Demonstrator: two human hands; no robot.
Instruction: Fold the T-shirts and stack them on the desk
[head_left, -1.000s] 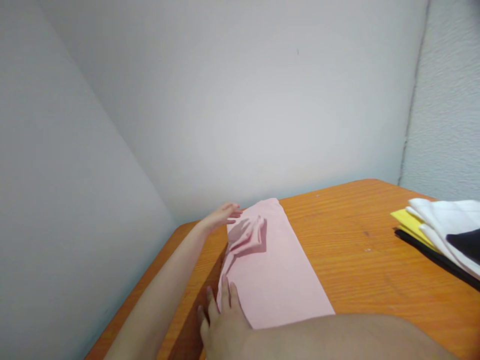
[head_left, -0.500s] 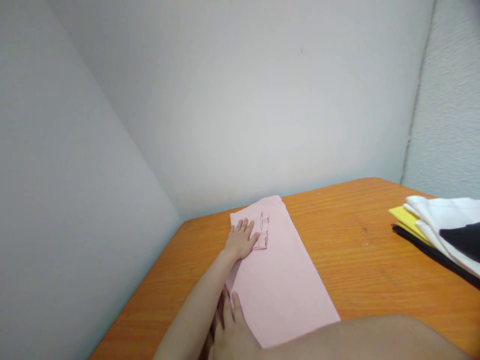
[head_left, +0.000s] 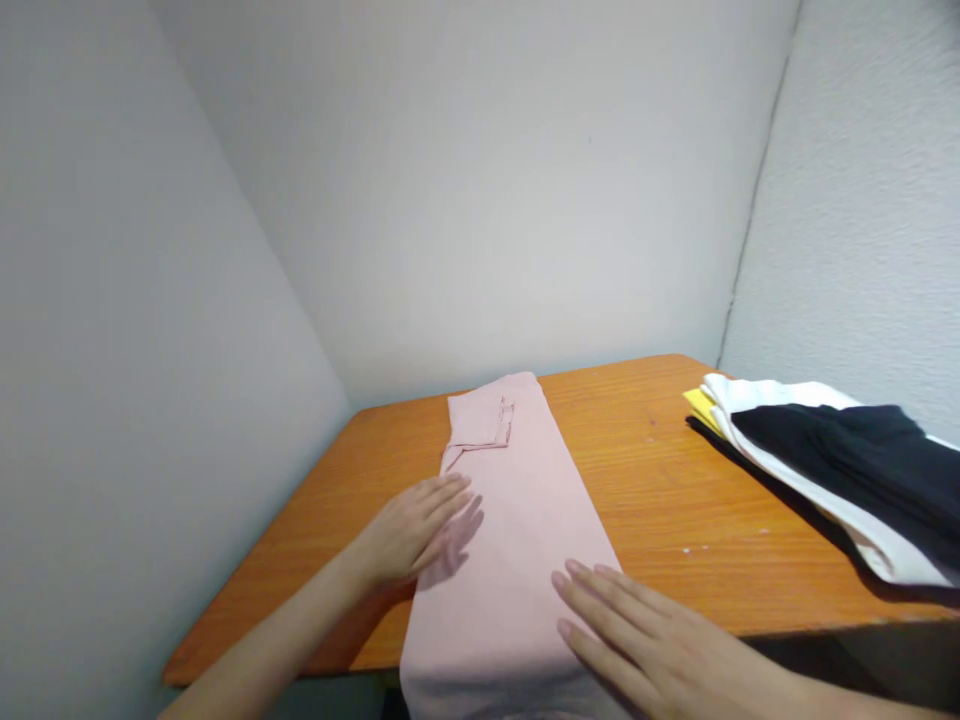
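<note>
A pink garment (head_left: 517,500) lies folded in a long strip down the middle of an orange wooden table (head_left: 652,500), its near end hanging over the front edge. A small folded sleeve sits at its far left corner. My left hand (head_left: 409,525) hovers open just above the strip's left edge, fingers stretched out, casting a shadow on the cloth. My right hand (head_left: 645,635) lies flat and open on the near right part of the pink garment, fingers spread.
A stack of folded clothes (head_left: 832,470), black on white on yellow, sits at the table's right side. Grey walls close in on the left, the back and the right. The table's front edge (head_left: 825,615) runs near my hands.
My left hand drew back from the folded sleeve at the far end to the strip's left edge. My right hand shifted from the left edge to the near right. The view widened.
</note>
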